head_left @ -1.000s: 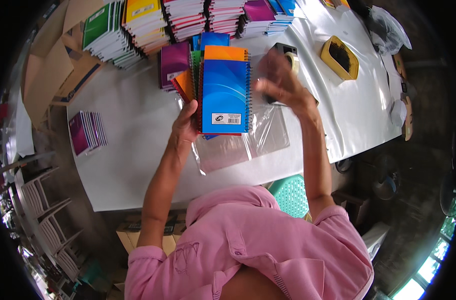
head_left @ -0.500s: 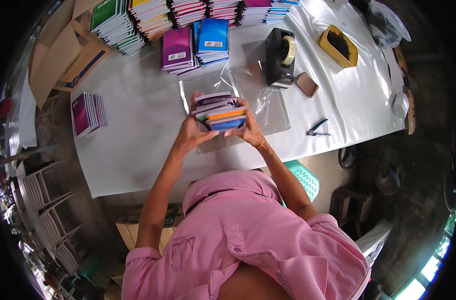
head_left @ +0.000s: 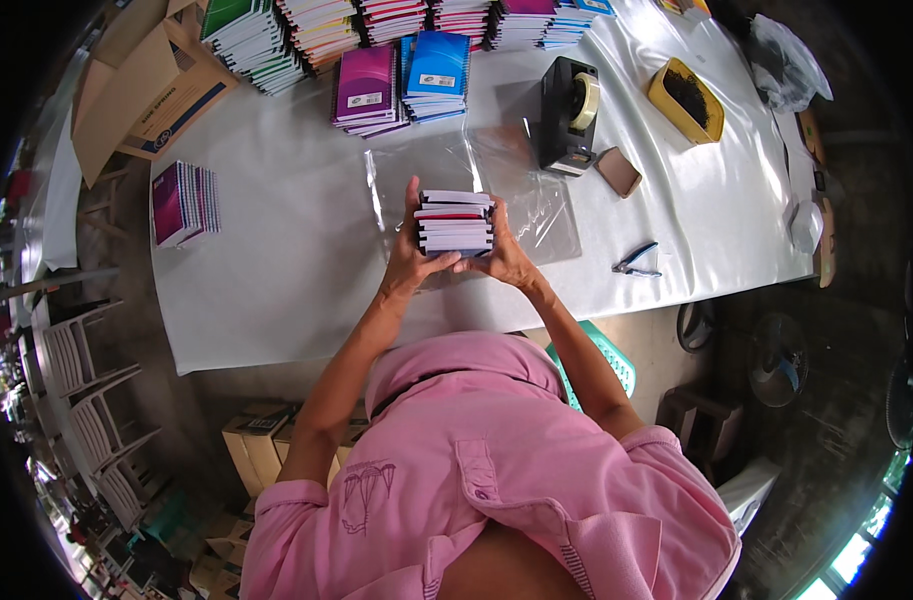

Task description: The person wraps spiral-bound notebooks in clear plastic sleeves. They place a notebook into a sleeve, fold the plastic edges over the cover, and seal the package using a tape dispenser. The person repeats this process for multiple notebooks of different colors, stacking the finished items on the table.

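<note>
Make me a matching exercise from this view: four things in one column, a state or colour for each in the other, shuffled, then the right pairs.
Column one
1. Stack of notebooks
2. Tape dispenser
3. Pliers-like tool
4. Small open tray

Column two
A. Yellow, with dark contents
B. Held between the left hand and the right hand
C. Black, carrying a pale roll
D. Lying on the table with its handles spread

Right pairs: 1-B, 2-C, 3-D, 4-A.

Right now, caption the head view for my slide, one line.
Left hand and right hand hold a notebook stack between them, over clear plastic on a white table.
</note>
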Demonstrator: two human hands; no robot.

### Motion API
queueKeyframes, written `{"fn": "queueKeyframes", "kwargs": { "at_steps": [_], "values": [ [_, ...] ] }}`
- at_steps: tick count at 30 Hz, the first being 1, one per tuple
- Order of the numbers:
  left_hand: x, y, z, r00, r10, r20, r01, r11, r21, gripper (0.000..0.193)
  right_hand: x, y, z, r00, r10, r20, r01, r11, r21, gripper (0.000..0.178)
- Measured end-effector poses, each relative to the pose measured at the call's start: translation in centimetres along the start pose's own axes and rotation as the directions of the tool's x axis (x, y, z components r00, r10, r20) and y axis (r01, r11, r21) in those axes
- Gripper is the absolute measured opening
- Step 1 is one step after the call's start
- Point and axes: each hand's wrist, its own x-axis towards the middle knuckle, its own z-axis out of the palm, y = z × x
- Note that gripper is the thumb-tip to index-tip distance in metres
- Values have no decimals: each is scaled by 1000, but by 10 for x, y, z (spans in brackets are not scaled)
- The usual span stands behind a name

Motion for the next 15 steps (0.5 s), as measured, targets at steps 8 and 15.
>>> {"fn": "queueKeyframes", "kwargs": {
  "at_steps": [8, 15],
  "values": [
    [-8, -1, 9, 996, 61, -65, -66, 995, -74, 103, 4, -4, -1, 997, -58, -50, 60, 997, 41, 104],
    [-18, -7, -4, 990, -113, -90, 107, 992, -67, 84, 0, 1, -12, 999, -32, -3, 32, 999, -8, 98]
  ]
}}
